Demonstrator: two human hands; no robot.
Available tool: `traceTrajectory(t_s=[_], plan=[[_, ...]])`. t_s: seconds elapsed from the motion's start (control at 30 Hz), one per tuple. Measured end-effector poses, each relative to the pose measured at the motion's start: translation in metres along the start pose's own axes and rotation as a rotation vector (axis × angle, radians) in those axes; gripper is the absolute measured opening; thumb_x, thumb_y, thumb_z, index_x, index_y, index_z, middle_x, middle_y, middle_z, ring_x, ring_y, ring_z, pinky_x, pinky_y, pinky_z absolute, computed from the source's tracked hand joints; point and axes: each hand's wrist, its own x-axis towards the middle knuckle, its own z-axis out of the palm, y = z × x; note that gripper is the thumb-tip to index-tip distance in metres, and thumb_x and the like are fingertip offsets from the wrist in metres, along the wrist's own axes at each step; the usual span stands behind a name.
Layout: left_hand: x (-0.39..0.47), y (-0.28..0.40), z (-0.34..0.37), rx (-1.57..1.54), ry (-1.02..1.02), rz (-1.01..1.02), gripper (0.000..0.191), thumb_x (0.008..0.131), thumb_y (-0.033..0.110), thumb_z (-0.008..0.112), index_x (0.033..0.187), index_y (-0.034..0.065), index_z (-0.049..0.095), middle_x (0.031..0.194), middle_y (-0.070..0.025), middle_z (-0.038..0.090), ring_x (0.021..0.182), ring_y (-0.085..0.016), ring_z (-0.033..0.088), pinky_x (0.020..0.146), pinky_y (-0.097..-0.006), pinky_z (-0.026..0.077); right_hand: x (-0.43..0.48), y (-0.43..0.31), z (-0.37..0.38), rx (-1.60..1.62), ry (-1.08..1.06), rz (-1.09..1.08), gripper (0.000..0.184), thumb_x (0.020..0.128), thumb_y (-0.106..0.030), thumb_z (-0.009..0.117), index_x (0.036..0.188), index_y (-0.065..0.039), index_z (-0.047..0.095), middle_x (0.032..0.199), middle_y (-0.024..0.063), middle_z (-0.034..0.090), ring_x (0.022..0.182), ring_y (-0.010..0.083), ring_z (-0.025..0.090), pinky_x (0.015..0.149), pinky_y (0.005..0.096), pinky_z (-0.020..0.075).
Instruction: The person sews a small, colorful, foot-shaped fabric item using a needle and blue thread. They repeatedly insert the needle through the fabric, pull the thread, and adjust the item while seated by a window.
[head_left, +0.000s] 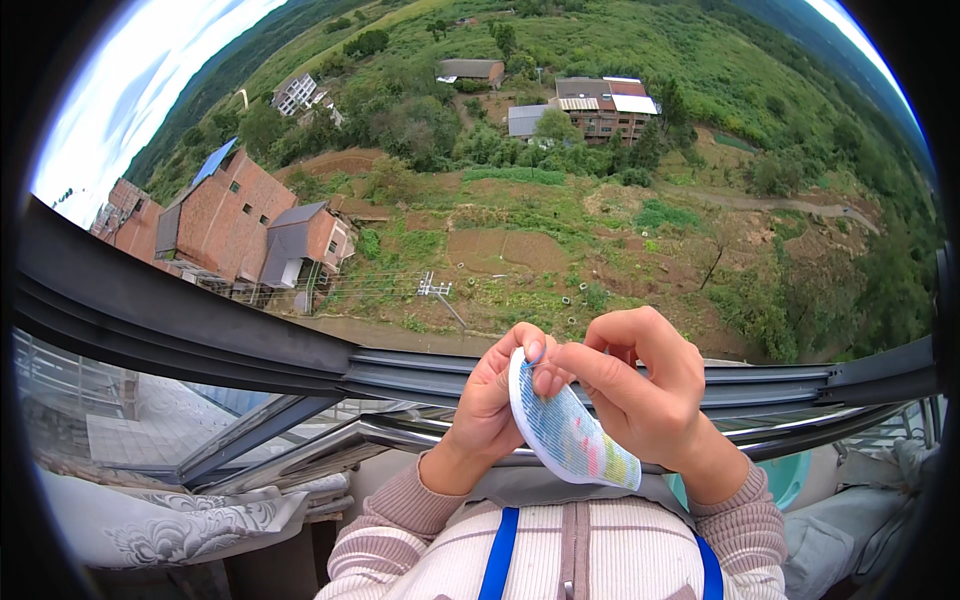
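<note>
A cross-stitched fabric insole (574, 442) with a white edge is tilted between my hands, above my lap. Blue stitching covers its upper part; pink and yellow-green show towards the lower end. My left hand (487, 409) grips the upper left edge, thumb on the near side and fingertips curling round the top. Close to that edge a short blue thread (534, 361) stands out from the fabric. My right hand (652, 390) pinches at the thread there, its other fingers bent. Whether a needle sits between those fingertips is hidden.
A dark window frame (420, 375) runs across just beyond my hands, with a shiny metal rail (397, 430) on the near side. Patterned cloth (202, 525) lies at left. A turquoise basin (787, 480) is partly visible at right. Outside, far below, are brick houses (225, 217) and fields.
</note>
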Motion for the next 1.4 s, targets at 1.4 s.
traceTrajectory(t_s=[1.4], plan=[[-0.001,-0.005,0.033,0.848,0.386,0.047,0.022,0.094,0.01,0.058,0.11,-0.0009,0.048,0.087,-0.0083,0.068,0.077,-0.005,0.061,0.065,-0.0173,0.049,-0.016,0.028,0.001,-0.178,-0.006,-0.368,0.02,0.062,-0.007,0.067,0.081,-0.006,0.064,0.09,0.0055,0.063,0.064,0.0145,0.057,0.05,0.0235,0.0463]])
